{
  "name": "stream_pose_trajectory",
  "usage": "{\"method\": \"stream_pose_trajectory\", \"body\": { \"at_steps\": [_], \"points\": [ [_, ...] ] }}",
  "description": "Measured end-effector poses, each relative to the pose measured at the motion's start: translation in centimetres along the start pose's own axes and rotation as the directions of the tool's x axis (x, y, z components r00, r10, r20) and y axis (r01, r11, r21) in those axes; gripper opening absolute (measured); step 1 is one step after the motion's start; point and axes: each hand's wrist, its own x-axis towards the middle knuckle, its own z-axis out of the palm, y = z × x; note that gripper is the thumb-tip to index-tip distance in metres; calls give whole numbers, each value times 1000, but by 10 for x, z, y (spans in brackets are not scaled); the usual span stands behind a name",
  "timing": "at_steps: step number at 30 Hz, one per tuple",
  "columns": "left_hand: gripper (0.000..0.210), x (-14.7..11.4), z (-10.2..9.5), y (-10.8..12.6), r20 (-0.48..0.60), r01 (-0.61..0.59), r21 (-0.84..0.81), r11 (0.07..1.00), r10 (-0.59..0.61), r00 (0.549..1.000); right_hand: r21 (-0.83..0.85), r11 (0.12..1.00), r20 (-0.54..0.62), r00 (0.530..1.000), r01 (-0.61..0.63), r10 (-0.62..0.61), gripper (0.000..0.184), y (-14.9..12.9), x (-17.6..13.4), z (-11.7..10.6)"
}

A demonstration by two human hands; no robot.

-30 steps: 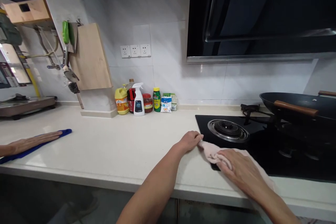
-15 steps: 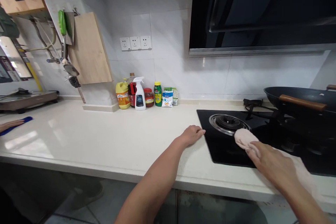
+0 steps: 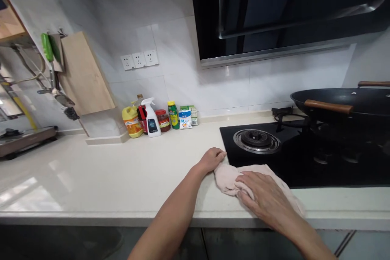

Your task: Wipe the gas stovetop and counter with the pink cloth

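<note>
My right hand (image 3: 263, 195) is closed on a pale pink cloth (image 3: 227, 178), bunched at its left end. The cloth lies over the front left corner of a black glass gas hob (image 3: 283, 170) and the white counter before it. Beside the cloth, my left hand (image 3: 212, 159) is at the hob's left edge. Its fingers are curled and together on that edge; their undersides are hidden. Behind both hands is the hob's left burner (image 3: 256, 140), a black cap in a silver ring with no pan support over it.
A black wok (image 3: 341, 99) with wooden handles stands on the hob's right side. A loose black pan support (image 3: 291, 120) lies at the back. Along the wall stand a white spray bottle (image 3: 152, 120), a yellow bottle (image 3: 132, 122) and several other containers. The range hood (image 3: 274, 12) hangs above.
My right hand has brought the cloth left and nearer, from beside the burner to the hob's front left corner. My left hand stays by the hob's edge. The view has shifted and tilted.
</note>
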Motion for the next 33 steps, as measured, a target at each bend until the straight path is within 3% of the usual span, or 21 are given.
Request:
{"method": "stream_pose_trajectory", "body": {
  "at_steps": [7,14,19,25,33],
  "points": [
    [38,1,0,2,18,-46,12,999,46,999,-99,956,-4,961,-277,278,32,82,-15,-21],
    [37,-1,0,4,29,-73,28,997,73,997,-192,843,-60,863,-503,502,42,170,-48,-48],
    [36,-1,0,4,28,-69,29,997,69,997,-240,782,-67,814,-575,577,46,201,-63,-54],
    [36,1,2,0,19,-70,14,997,69,997,-224,806,-61,834,-547,549,39,171,-61,-54],
    [35,1,0,2,8,-69,22,997,69,998,-36,975,-18,976,-219,219,22,62,-44,-40]
  ]
}}
